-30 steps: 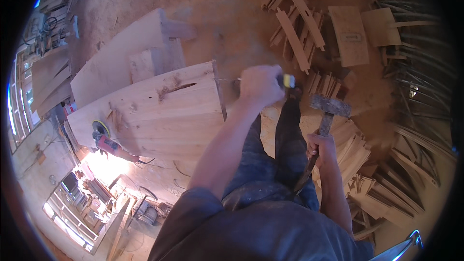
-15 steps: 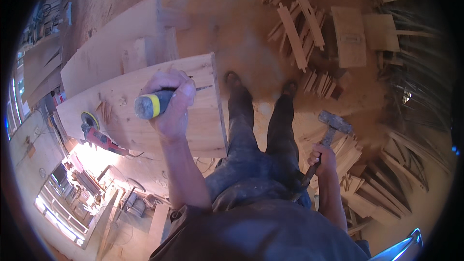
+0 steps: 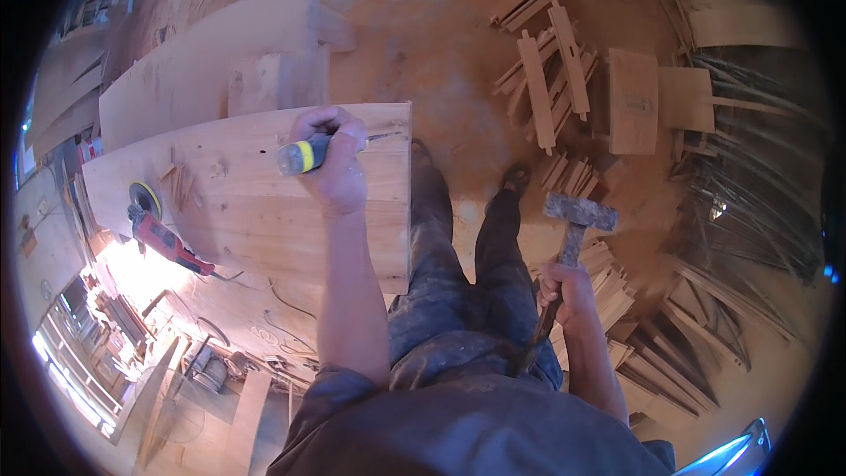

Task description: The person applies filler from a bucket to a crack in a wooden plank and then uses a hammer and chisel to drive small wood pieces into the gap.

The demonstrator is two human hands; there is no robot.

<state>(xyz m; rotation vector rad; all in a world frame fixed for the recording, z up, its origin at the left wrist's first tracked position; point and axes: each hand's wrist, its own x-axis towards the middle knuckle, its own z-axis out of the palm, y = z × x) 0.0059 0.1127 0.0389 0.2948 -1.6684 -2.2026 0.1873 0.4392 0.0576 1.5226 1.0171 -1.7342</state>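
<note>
My left hand [image 3: 342, 174] is closed around the handle of a chisel [image 3: 301, 156]. The handle is dark with a yellow band, and its thin blade points right, over the far right corner of a wide pale wooden board [image 3: 273, 220]. Whether the blade tip touches the wood, I cannot tell. A hammer [image 3: 582, 213] with a worn, blocky grey head is gripped in my right hand [image 3: 568, 291], to the right of my legs. Its head is up and away from the board, with the handle's end by my hip.
On the board's left part lie a red angle grinder [image 3: 167, 240] with a yellow-rimmed disc and some wood slivers [image 3: 179, 183]. Another large panel [image 3: 194, 70] lies beyond. Cut wood pieces [image 3: 551, 79] are piled on the floor at far right, with stacked planks [image 3: 670, 357] nearer.
The chisel in my left hand has shifted a little toward the board's far edge. My right hand has brought the hammer slightly left, closer to my leg. The whole view has shifted somewhat.
</note>
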